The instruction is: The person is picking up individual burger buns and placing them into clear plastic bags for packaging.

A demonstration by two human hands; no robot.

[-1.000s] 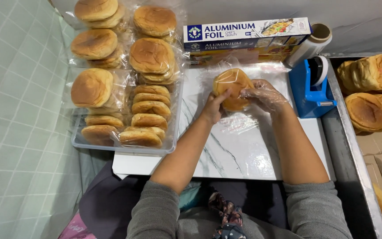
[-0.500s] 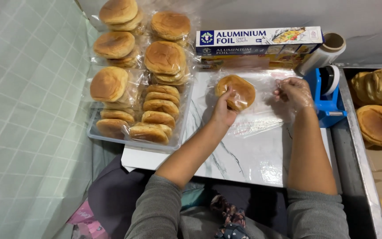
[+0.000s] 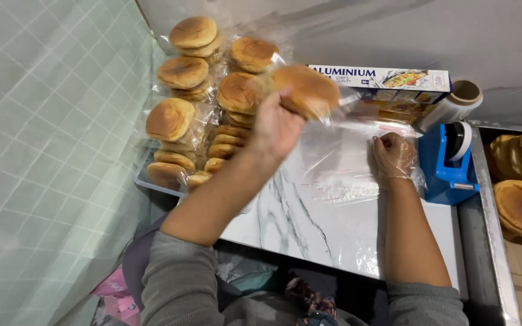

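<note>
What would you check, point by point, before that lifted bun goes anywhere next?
1. Grip on the wrapped bun: the left hand holds it by one edge, in the air. Ok.
2. Wrap closed all round: cannot tell, blurred.
3. Room on the tray of wrapped buns: looks full. Not ok.
4. Cling film sheet flat on the marble board: the right hand pins its edge; some wrinkles. Ok.
5. Blue tape dispenser within reach: beside the right hand. Ok.
</note>
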